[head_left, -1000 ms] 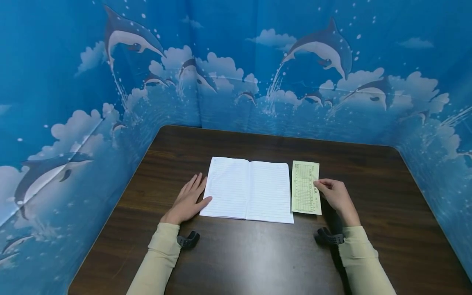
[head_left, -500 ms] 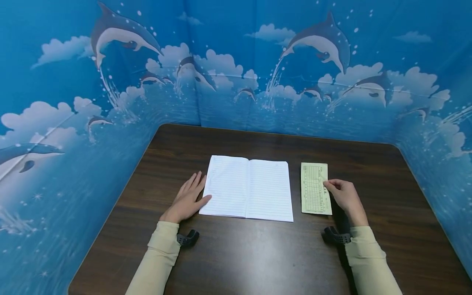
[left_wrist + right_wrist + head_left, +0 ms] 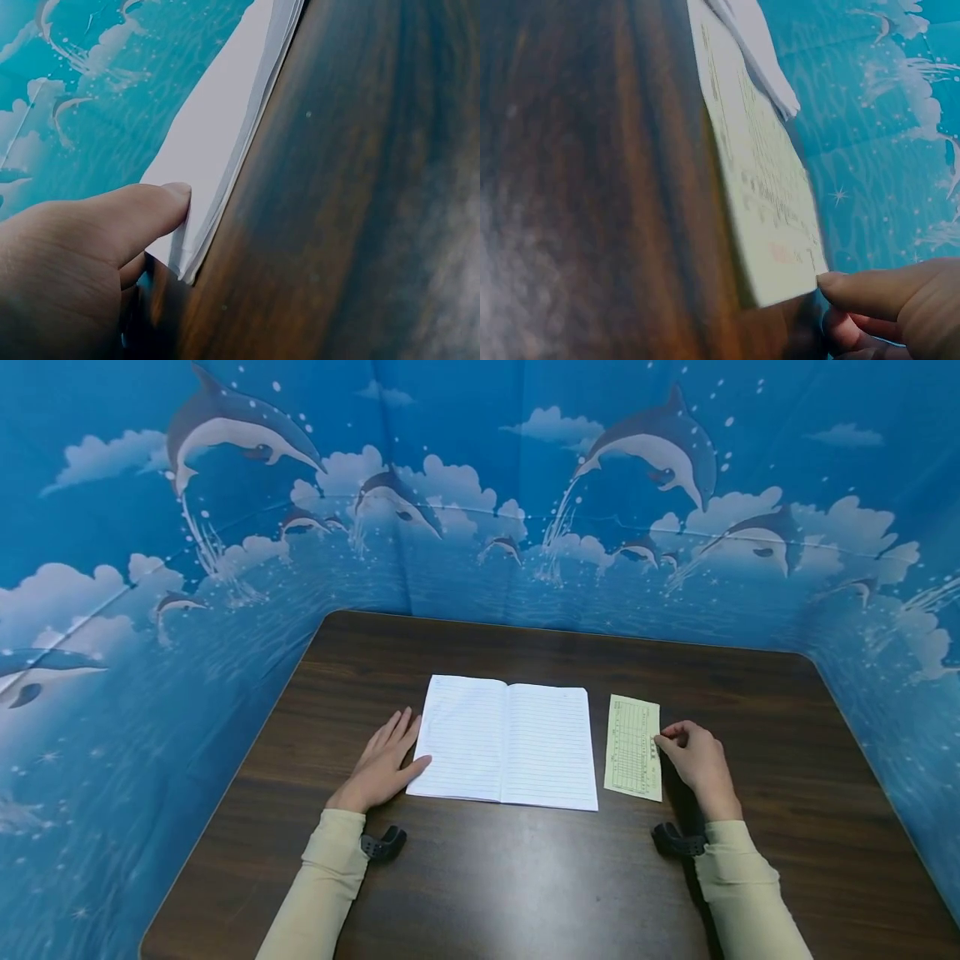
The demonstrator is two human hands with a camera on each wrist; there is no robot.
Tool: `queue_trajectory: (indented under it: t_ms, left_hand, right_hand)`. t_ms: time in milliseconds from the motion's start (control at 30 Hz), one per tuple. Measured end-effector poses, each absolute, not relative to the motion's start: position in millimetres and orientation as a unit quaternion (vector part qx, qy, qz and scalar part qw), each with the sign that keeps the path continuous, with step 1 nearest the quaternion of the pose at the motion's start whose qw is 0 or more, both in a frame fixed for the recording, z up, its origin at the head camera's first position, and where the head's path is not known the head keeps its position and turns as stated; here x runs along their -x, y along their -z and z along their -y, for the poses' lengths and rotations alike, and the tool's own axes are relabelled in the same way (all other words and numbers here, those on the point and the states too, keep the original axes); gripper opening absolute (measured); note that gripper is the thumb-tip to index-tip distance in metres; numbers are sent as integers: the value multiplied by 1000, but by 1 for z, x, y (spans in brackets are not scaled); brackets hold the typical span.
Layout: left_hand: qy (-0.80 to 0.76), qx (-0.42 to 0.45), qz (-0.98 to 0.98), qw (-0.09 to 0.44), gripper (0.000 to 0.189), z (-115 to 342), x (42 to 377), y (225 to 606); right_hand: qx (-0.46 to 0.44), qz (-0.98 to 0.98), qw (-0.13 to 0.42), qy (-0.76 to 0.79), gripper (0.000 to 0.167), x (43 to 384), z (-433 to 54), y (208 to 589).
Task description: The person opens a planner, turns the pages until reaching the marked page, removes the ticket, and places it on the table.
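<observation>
An open lined notebook (image 3: 547, 747) lies on the dark wooden table. My left hand (image 3: 382, 764) rests beside its left edge with fingers spread. In the left wrist view the thumb (image 3: 161, 210) lies on the corner of the white page (image 3: 214, 120). To the right of the notebook is a pale green printed slip (image 3: 633, 747) with a table of lines on it. My right hand (image 3: 697, 764) pinches the slip's right edge between thumb and fingers. The right wrist view shows the thumb at the corner of the slip (image 3: 761, 195), whose long side is raised a little over the wood.
The table (image 3: 525, 893) has rounded far corners. A blue curtain with dolphins (image 3: 465, 568) hangs behind it and along both sides. Each wrist wears a black band (image 3: 678, 842) over a pale yellow sleeve (image 3: 738, 881).
The green slip first moved right, away from the notebook's edge, then slightly back left, turning a little. My right hand moved with it. My left hand and the notebook have stayed put.
</observation>
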State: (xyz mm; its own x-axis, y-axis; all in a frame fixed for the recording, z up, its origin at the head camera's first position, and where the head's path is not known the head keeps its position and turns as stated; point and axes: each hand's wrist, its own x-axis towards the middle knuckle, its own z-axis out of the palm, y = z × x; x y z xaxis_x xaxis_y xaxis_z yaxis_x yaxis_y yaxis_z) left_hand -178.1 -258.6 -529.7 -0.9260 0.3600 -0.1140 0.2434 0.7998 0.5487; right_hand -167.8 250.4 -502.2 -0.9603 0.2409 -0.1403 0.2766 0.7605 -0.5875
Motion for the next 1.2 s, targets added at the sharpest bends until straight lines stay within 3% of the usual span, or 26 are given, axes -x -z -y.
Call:
queue_trajectory:
  t_ms: [167,333,567,700,1000,1200]
  left_hand:
    - [-279,-158,-941,108,81,258,180,531]
    - [-283,-148,-941,107,81,257,181,533]
    - [-338,-131,-924,117,77,249,182,525]
    - [-372,-88,-916,124,74,238,181,516]
    - [-408,-31,-911,48,55,226,181,509]
    - [-452,-13,-891,36,46,221,176,509]
  right_hand:
    - [-117,-950,6,290,37,164,-243,497]
    - [42,-973,-17,227,31,157,-214,491]
    - [205,-965,-13,162,49,143,-174,496]
    - [220,-964,-31,148,51,142,-168,501]
    - [207,-971,-50,112,47,135,-168,506]
    - [217,-967,-64,115,44,130,-171,511]
